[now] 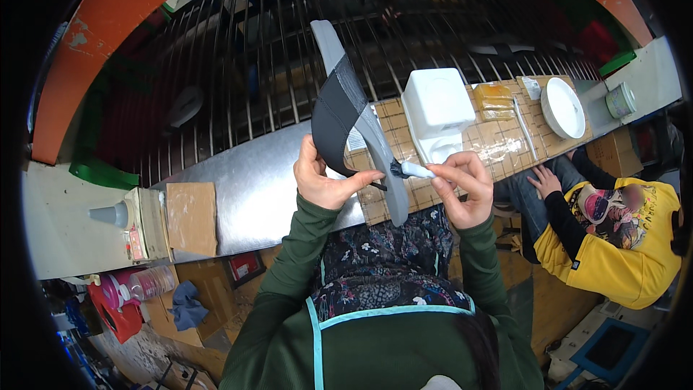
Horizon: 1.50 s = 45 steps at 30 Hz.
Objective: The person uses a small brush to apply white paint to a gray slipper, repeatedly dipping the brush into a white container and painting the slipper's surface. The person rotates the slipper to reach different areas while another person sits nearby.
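left hand (323,177) holds grey shoe sole (345,112) upright, long axis running away, brush (411,169) touching it.

At frame centre my left hand (321,177) holds a grey-and-black shoe sole (346,115); my right hand (462,184) pinches a small white-handled brush (411,169) against it.

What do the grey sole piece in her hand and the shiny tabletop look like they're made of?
The sole piece, held by the left hand, looks like matte foam or rubber: dull grey, no glare, bent in a curve. The right hand holds a small brush with a white handle to it. The tabletop looks like bare sheet metal: silvery, with a soft brushed sheen.
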Motion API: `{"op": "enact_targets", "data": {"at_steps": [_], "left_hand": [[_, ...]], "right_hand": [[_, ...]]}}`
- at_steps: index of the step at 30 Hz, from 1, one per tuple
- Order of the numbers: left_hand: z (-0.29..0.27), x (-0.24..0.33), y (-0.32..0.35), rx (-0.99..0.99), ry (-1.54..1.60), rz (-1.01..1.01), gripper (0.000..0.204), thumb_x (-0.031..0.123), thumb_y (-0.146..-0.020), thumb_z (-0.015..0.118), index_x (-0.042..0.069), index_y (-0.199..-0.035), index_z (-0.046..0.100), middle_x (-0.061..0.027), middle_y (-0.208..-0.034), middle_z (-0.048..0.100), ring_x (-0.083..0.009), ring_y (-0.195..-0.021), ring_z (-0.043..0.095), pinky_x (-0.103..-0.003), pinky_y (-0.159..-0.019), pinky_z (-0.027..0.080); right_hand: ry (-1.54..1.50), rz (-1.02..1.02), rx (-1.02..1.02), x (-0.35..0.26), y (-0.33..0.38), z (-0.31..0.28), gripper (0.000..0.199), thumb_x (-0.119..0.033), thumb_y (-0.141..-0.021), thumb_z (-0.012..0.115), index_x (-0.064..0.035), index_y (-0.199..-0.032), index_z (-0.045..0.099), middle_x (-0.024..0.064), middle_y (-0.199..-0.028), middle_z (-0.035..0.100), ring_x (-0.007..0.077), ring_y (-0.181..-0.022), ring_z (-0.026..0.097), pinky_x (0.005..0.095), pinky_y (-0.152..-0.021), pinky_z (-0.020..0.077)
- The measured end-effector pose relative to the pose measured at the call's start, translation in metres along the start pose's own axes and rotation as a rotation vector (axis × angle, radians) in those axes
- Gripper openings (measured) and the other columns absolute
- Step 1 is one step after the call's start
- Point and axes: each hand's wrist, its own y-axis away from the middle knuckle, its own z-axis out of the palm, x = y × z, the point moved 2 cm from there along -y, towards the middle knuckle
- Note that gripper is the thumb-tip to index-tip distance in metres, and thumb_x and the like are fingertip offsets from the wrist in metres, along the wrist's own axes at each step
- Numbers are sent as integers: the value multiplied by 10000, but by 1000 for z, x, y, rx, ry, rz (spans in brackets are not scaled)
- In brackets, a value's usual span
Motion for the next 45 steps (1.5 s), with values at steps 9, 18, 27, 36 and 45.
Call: {"op": "enact_targets", "data": {"at_steps": [9,18,27,36,45], "left_hand": [[-4,-3,-7,5,53,-84,729,144,-558,935,14,-1101,466,-85,-1020,607,-138,-922,611,-273,-810,512],[-7,-4,-18,12,99,-119,739,135,-573,926,18,-1138,465,-78,-1063,596,-143,-988,595,-266,-841,510],[-8,0,-30,24,173,-135,700,114,-586,913,17,-1120,471,-88,-1049,611,-155,-961,620,-284,-859,528],[-5,10,-22,-37,99,-111,676,144,-578,925,11,-1072,484,-87,-997,620,-139,-911,629,-265,-816,532],[-9,10,-24,-46,60,-66,683,145,-581,923,11,-1081,477,-95,-1004,620,-147,-926,631,-272,-824,536]], "right_hand": [[-71,19,-32,-1,5,1,203,-1,-802,688,-17,-1002,720,56,-888,552,80,-633,529,211,-563,425],[-62,-23,-10,-4,4,3,203,2,-797,691,-17,-996,724,57,-852,554,79,-579,549,213,-533,429],[-26,-54,-7,-9,0,2,203,7,-790,695,-11,-990,724,62,-842,555,77,-591,546,221,-541,423],[20,-73,79,-7,-15,5,209,-3,-786,703,-28,-992,729,67,-838,565,89,-571,536,227,-519,407],[63,-70,22,-11,-9,1,215,16,-782,695,-20,-992,721,66,-865,560,112,-658,533,234,-600,417]]}}
